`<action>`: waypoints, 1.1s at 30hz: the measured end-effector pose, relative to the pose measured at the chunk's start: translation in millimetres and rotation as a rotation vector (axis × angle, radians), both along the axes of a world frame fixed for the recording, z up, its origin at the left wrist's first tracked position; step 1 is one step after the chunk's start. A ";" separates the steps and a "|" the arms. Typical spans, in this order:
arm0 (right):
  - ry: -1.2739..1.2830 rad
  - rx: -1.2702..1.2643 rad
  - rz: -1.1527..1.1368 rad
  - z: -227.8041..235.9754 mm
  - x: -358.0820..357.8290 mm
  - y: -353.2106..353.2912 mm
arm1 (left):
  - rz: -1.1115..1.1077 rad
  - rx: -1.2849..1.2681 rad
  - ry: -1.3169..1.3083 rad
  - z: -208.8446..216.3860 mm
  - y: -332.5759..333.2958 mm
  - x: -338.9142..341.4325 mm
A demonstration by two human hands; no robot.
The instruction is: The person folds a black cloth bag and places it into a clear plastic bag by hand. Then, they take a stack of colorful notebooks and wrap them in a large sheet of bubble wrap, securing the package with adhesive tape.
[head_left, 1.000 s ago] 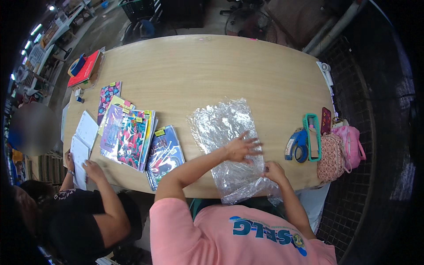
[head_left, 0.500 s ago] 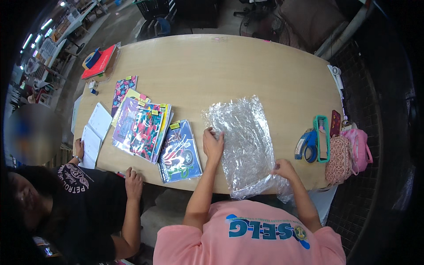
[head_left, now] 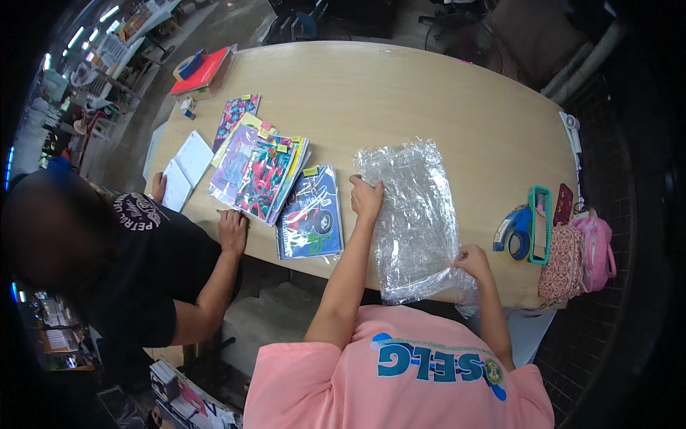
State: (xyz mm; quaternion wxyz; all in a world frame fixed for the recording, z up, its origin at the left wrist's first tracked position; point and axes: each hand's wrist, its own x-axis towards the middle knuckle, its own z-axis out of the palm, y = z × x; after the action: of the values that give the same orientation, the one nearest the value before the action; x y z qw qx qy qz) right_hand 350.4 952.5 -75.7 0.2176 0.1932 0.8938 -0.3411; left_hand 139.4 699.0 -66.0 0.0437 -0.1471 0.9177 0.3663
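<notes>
A clear, crinkled plastic sheet (head_left: 414, 222) lies on the table in front of me, its lower end reaching the near edge. It looks like a sleeve or bag, but I cannot tell which. My left hand (head_left: 367, 198) is at its left edge, fingers curled on the plastic. At the lower right edge my right hand (head_left: 472, 262) pinches the film between thumb and fingers. Just left of my left forearm lies a blue notebook (head_left: 311, 214) in a clear cover with a yellow tab. Beside it is a fanned stack of colourful covered notebooks (head_left: 261, 171).
A person in a black shirt (head_left: 161, 264) sits at left, one hand by an open notebook (head_left: 187, 168). To the right stand a blue tape dispenser (head_left: 513, 234), a green basket (head_left: 541, 223), a patterned pouch (head_left: 560, 264) and a pink bag (head_left: 594, 250). A red folder (head_left: 202, 70) lies far left.
The whole view has shifted, so the table's things appear farther right and higher. Both my hands stay at the plastic's edges. The person at left has changed head position.
</notes>
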 end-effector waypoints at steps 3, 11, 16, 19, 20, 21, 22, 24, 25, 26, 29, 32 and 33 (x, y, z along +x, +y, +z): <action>0.030 0.059 -0.004 -1.3 11.0 1.0 | 0.013 -0.059 -0.067 7.2 -3.8 2.1; 0.717 -0.397 -0.528 155.1 27.2 35.0 | -0.849 -0.198 0.366 34.5 11.5 121.8; 0.743 -1.077 -0.455 133.3 -26.3 9.6 | -0.765 0.439 0.326 29.7 22.9 121.7; 0.706 -1.384 -0.427 121.1 -42.3 -31.0 | -0.702 1.005 0.144 75.4 19.8 118.9; 0.695 -1.489 -0.341 120.8 -40.9 -39.6 | -0.700 1.043 0.074 91.0 16.9 119.1; 0.643 -1.394 -0.330 125.1 -38.5 -48.7 | -0.742 0.907 0.064 104.4 9.6 116.9; 0.611 -1.294 -0.317 131.3 -37.7 -54.6 | -0.795 0.770 0.051 111.1 3.4 112.6; 0.547 -1.103 -0.308 119.4 -35.7 -53.7 | -0.478 0.914 0.049 99.3 -8.1 107.4; 0.524 -1.012 -0.317 98.8 -40.3 -33.3 | -0.338 0.984 0.048 97.2 -11.6 101.4; 0.512 -0.909 -0.351 85.7 -40.3 -20.1 | -0.328 0.841 -0.147 129.7 -20.7 92.5; 0.601 -0.655 -0.320 99.8 -46.6 -21.8 | -0.323 0.757 0.171 92.8 -8.4 74.2; 0.645 -0.490 -0.312 129.1 -50.0 -12.2 | -0.275 0.492 0.392 96.3 -22.6 66.0; 0.678 -0.342 -0.305 125.4 -54.9 -3.5 | -0.285 0.577 0.382 106.1 -26.8 59.5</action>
State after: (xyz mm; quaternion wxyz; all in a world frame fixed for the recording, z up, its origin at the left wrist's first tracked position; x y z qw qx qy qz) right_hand 295.4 949.0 49.6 -0.1133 0.1611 0.8065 -0.5575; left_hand 198.9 672.1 40.0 -0.0383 0.0715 0.7797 0.6208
